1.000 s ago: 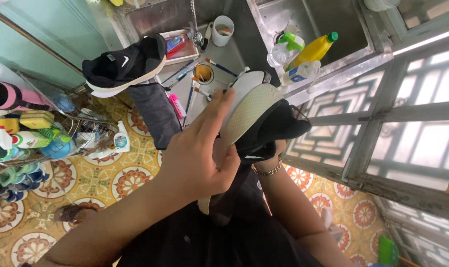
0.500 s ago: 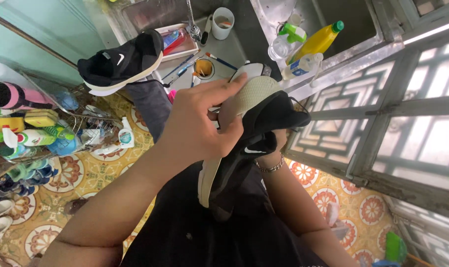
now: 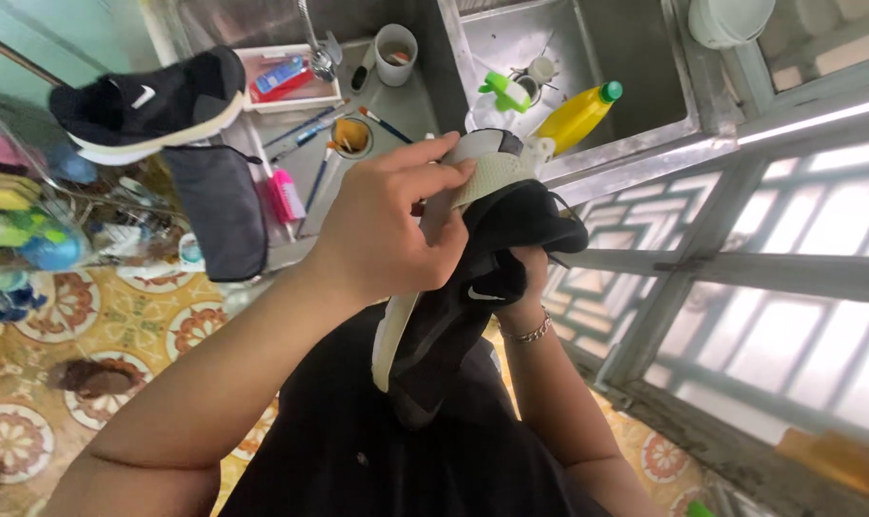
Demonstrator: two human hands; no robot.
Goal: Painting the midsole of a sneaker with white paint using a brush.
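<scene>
A black shoe (image 3: 473, 287) with a pale sole is held up at the centre of the frame, sole turned toward the upper left so that its underside can be reached. The left hand (image 3: 387, 230) is laid across the sole from the left, its fingers (image 3: 434, 168) curled over the sole's upper edge and pressed against it, closed on the shoe rather than spread. The right hand (image 3: 521, 287) is largely hidden behind the upper; only the wrist with a thin bracelet (image 3: 528, 332) is shown, and how far its fingers are closed cannot be told, though the shoe appears to be propped from that side. A steel sink (image 3: 588, 38) is seen in the upper middle of the frame, with a yellow bottle (image 3: 578, 115) lying at its near rim, just above the shoe. On the steel counter (image 3: 406, 101) to the left of the sink a white cup (image 3: 396, 53), a small tub (image 3: 350, 136) and a tray (image 3: 291, 77) are set within reach. A second black shoe (image 3: 152, 101) is parked at the upper left, above a dark pouch (image 3: 219, 206) and a pink brush (image 3: 286, 196). A patterned tile floor (image 3: 119, 316) fills the lower left, and a window grille (image 3: 769, 278) runs along the right.
</scene>
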